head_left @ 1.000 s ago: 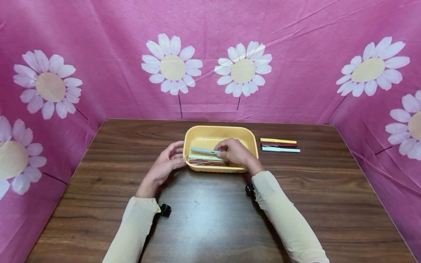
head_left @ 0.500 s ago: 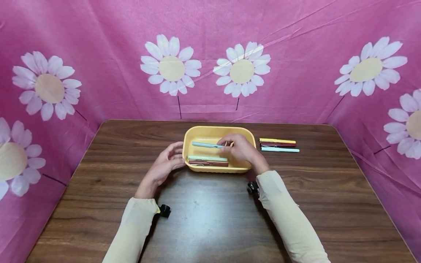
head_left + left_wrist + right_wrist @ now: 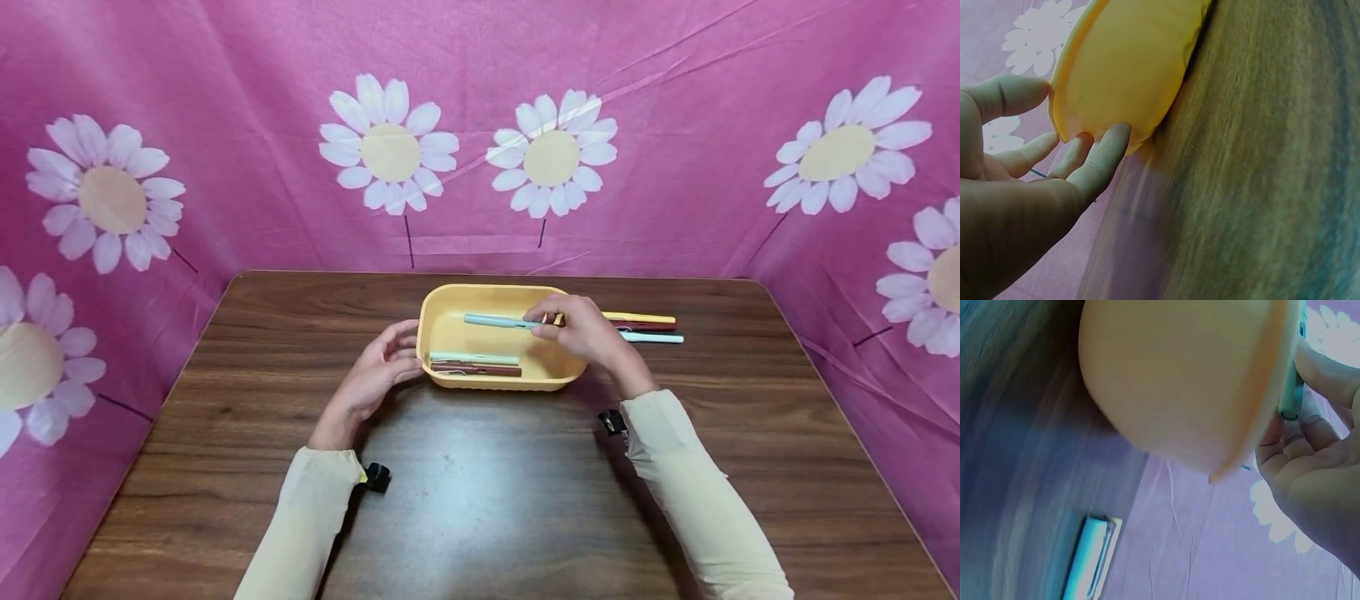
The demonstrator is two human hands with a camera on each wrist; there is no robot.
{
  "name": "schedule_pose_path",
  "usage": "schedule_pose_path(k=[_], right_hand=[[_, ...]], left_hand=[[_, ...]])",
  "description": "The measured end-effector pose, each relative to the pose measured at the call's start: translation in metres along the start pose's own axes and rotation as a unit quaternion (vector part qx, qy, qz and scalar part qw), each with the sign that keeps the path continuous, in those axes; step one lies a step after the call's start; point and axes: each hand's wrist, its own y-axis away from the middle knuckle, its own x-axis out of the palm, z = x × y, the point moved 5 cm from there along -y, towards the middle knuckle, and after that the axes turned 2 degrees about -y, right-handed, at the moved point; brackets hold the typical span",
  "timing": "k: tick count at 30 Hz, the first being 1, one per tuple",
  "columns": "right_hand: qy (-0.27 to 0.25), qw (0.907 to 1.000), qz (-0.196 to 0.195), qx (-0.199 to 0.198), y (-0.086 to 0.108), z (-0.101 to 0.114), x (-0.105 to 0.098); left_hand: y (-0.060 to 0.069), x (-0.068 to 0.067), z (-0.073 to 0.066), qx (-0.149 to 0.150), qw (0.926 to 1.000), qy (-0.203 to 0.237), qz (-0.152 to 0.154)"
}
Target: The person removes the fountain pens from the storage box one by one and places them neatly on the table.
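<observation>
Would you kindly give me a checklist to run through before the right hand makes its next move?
1. Right hand pinches the blue pen: ok.
2. Left hand touches the tray at its left end: ok.
3. Blue pen clear of the tray's rim: cannot tell.
4. Green pen and dark red pen lying inside the tray: ok.
5. Three pens beside the tray fully visible from the head: not ok, right hand partly covers them.

Tray (image 3: 502, 384): on table (image 3: 480, 500), mid-frame, cloth (image 3: 465, 242) behind
My left hand (image 3: 375, 372): touching tray's left end
My right hand (image 3: 583, 333): over tray's right end
Pen I grip (image 3: 497, 321): above tray, toward its back
Pen pair (image 3: 476, 359): inside tray, lower left
Pen trio (image 3: 651, 327): on table, right of tray
</observation>
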Motion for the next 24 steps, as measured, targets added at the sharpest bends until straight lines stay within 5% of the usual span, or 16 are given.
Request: schedule_pose_path(k=[24], right_hand=[[0.038, 0.9980, -0.051, 0.003, 0.040, -0.021, -0.038]], left_hand=[[-0.001, 0.000, 0.001, 0.007, 0.9999, -0.011, -0.001]])
